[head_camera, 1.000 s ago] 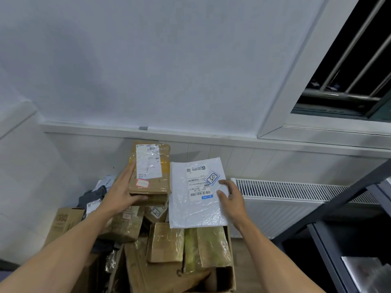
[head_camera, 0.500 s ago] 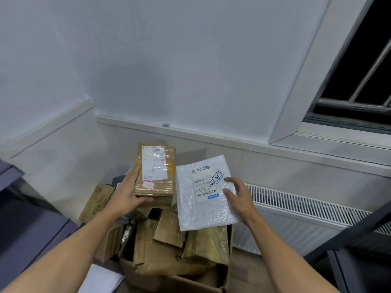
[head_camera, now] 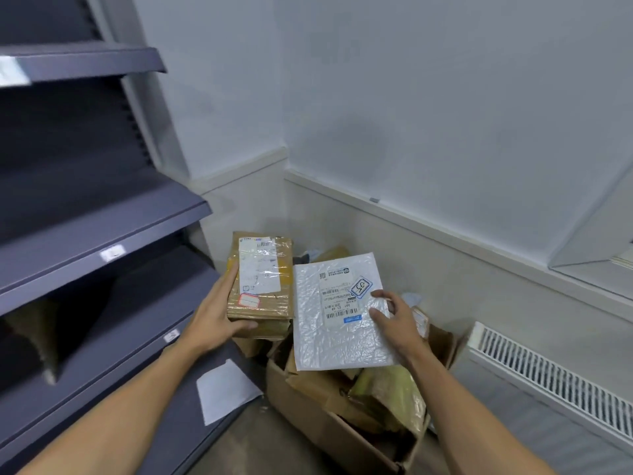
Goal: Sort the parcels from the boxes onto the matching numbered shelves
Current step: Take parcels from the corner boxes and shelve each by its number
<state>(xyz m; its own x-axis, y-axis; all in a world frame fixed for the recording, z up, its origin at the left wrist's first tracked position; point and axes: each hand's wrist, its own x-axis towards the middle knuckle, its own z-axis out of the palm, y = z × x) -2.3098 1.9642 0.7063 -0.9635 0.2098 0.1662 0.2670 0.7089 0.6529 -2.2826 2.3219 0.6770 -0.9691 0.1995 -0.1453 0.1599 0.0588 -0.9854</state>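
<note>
While the left hand (head_camera: 212, 323) grips the brown parcel (head_camera: 262, 279), its fingers (head_camera: 232, 273) curl round the near left corner. The right hand (head_camera: 397, 320) pinches the right edge of the white mailer (head_camera: 335, 323). Both parcels are held side by side above the open cardboard box (head_camera: 342, 430). Dark shelves (head_camera: 102, 234) stand to the left.

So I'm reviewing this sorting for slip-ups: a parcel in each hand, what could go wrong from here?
The white mailer, pinched only at one edge by the right hand, could slip into the box below. With the left hand gripping the brown parcel, neither hand is free to catch it.
</note>
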